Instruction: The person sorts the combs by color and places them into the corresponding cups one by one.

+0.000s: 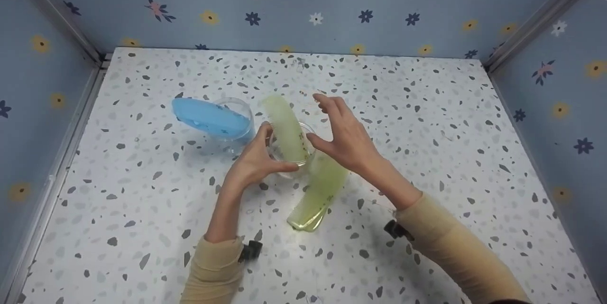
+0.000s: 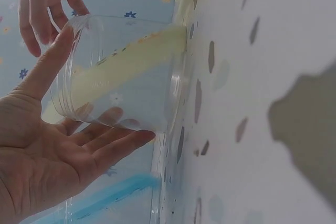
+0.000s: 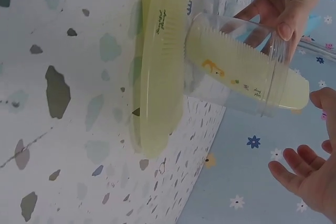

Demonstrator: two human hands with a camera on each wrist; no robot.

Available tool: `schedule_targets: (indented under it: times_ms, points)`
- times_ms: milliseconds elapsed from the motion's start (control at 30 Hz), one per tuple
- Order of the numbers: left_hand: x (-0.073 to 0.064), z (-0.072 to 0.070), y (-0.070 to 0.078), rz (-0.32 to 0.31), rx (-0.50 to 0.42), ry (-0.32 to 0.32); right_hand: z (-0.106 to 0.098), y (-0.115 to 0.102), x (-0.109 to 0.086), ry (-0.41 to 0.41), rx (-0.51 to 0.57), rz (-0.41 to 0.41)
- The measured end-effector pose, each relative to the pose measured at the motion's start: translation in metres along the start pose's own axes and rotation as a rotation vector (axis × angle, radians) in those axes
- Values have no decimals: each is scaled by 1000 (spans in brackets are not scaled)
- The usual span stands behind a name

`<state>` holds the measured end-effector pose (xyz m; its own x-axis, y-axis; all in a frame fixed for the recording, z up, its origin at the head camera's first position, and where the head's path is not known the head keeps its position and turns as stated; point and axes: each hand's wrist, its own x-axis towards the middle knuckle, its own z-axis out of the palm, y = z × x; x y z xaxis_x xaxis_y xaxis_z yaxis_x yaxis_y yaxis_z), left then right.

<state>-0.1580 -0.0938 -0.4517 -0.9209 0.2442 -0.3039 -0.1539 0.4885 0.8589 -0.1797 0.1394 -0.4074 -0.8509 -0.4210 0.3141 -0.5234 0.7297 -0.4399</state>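
My left hand [image 1: 251,161] holds a clear plastic jar [image 2: 152,95] on the table, its thumb at the near rim and its fingers round the far side. A pale yellow-green comb [image 1: 285,126] leans inside this jar, one end sticking out past the rim. Beside the jar is my right hand [image 1: 350,140], fingers spread and loosely bent, with nothing in its grasp; its thumb is close to the rim. More yellow-green combs [image 1: 320,190] lie stacked on the table by the jar, under the right hand's side.
To the left stands a second clear jar [image 1: 237,102] with a blue comb [image 1: 208,116] leaning in it, its end jutting out leftward. The white speckled table [image 1: 142,190] is bounded by flower-patterned blue panels [image 1: 303,5] at the back and both sides.
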Motion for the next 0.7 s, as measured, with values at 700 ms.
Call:
schedule_targets:
  times_ms: [700]
  points:
    - [0,0,-2,5,-20,-1,-15,32,-34,-187,-153,-157]
